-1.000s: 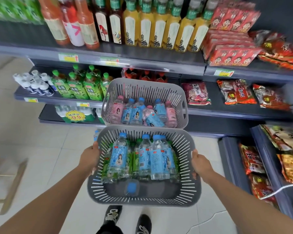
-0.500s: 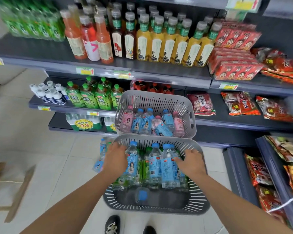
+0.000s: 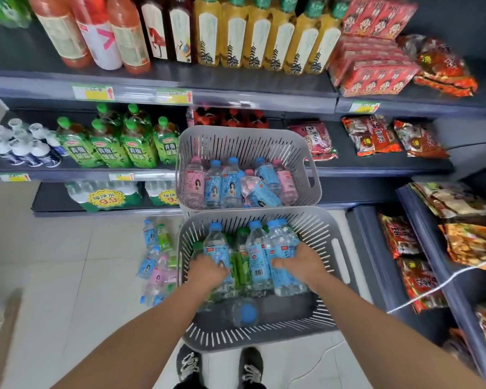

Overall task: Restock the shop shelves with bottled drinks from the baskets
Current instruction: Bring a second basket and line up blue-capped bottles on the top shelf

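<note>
Grips L (image 3: 208,272) / R (image 3: 302,263) now on btls (image 3: 257,256)

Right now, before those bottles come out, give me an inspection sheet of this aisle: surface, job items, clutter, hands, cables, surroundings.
Surface: pale tiled floor.
Job's things: near basket holds blue-capped water and green bottles, with one flat bottle at its front; far basket holds pink and blue bottles.
Clutter: loose bottles lie on the floor left of the near basket.
Hands: left hand grips the figure-label bottle; right hand grips the red-logo bottle; both are inside the near basket.
Cables: white cord crosses the snack shelves at right.
Surroundings: green tea bottles on the middle shelf, yellow drinks above, snack packs at right.
</note>
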